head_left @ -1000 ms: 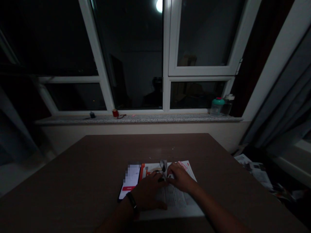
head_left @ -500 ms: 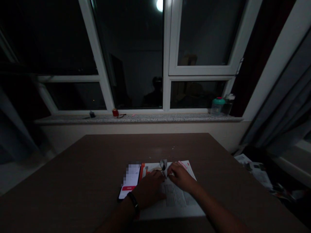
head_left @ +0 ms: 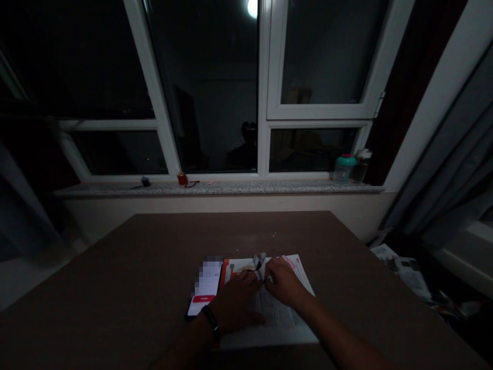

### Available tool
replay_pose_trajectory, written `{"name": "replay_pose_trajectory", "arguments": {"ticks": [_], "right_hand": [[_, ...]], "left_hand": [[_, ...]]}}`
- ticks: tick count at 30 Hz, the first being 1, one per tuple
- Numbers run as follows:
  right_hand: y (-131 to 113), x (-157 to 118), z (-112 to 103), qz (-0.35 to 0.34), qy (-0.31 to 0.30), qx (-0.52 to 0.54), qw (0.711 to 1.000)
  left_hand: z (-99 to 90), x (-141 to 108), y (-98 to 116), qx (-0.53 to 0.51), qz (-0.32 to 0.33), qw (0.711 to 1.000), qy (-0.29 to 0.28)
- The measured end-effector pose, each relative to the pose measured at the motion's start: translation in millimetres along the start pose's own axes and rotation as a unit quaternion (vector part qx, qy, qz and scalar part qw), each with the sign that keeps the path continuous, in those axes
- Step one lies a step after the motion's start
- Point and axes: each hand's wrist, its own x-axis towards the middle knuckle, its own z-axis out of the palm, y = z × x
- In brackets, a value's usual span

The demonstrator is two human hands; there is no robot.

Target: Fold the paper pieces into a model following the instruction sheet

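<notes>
Dark table [head_left: 173, 231] | phone [head_left: 210, 280] beside booklet [head_left: 287, 331] | my left hand [head_left: 235, 300] open across booklet, likely steadying it | my right hand [head_left: 285, 282] curled at crumpled paper [head_left: 260, 260], grip unclear

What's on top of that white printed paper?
The left hand and right hand are over the printed paper, with a crumpled grey scrap by their fingertips. Whatever lies beneath the hands is hidden.

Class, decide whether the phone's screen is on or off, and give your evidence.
On. The phone shows a pale, glowing display with a red bar near its lower end, bright against the dark table.
</notes>
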Motion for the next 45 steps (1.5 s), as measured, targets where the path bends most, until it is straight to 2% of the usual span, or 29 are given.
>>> {"name": "replay_pose_trajectory", "arguments": {"ticks": [7, 17, 26, 33, 36, 41, 45], "right_hand": [[4, 0, -4, -0.009, -0.033, 0.024, 0.999], [-2, 0, -4, 0.007, -0.011, 0.012, 1.000], [-2, -2, -21, -0.091, -0.043, 0.007, 0.995], [-4, -2, -20, -0.185, -0.088, 0.089, 0.975], [-4, -4, -21, -0.200, -0.100, 0.123, 0.967], [-4, -6, -19, -0.173, -0.104, 0.158, 0.967], [1, -2, -16, -0.075, -0.009, 0.127, 0.989]], "left_hand": [[-0.4, 1, 4, 0.014, -0.013, 1.000, 0.007], [6.0, 0, -1, 0.020, 0.000, 1.000, 0.019], [4.1, 2, -8, -0.019, -0.029, 0.998, 0.051], [3.5, 8, -20, 0.021, -0.094, 0.993, 0.072], [3.9, 7, -25, 0.018, -0.112, 0.991, 0.076], [1.8, 5, -27, 0.014, -0.117, 0.991, 0.070], [-0.5, 7, -26, 0.021, -0.130, 0.990, 0.050]]}}
